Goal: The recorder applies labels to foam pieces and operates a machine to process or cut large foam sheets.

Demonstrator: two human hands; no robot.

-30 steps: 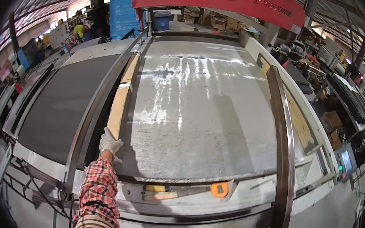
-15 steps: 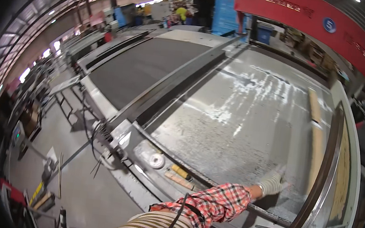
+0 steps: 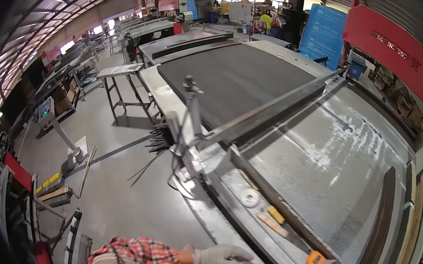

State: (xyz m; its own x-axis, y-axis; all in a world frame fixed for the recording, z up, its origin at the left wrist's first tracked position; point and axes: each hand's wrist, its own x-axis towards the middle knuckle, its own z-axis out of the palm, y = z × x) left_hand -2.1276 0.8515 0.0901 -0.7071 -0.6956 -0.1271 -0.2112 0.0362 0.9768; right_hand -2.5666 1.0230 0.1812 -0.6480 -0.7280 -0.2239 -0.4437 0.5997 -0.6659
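My left hand (image 3: 222, 258), in a white knit glove with bare fingertips, is low in the picture beside the machine's metal front ledge (image 3: 231, 231). Its fingers stretch to the right, slightly blurred, and nothing shows in them. A red plaid sleeve covers that forearm. Along the ledge lie a white tape roll (image 3: 250, 198), a yellow handle-like piece (image 3: 275, 214), a tan wooden piece (image 3: 272, 225) and an orange tape measure (image 3: 316, 259). Beyond them spreads a large grey, scuffed flat bed (image 3: 317, 165) with whitish streaks. My right hand is out of view.
A long metal beam (image 3: 271, 112) crosses the machine beside a dark flat panel (image 3: 238, 78). A dark curved rail (image 3: 381, 219) rises at right. A control stand (image 3: 49, 113), a metal table frame (image 3: 127, 88) and a red overhead beam (image 3: 403, 55) stand around.
My left hand has drawn back from the grey bed toward my body, to the ledge's near side. The view has swung left, and the orange tape measure now shows.
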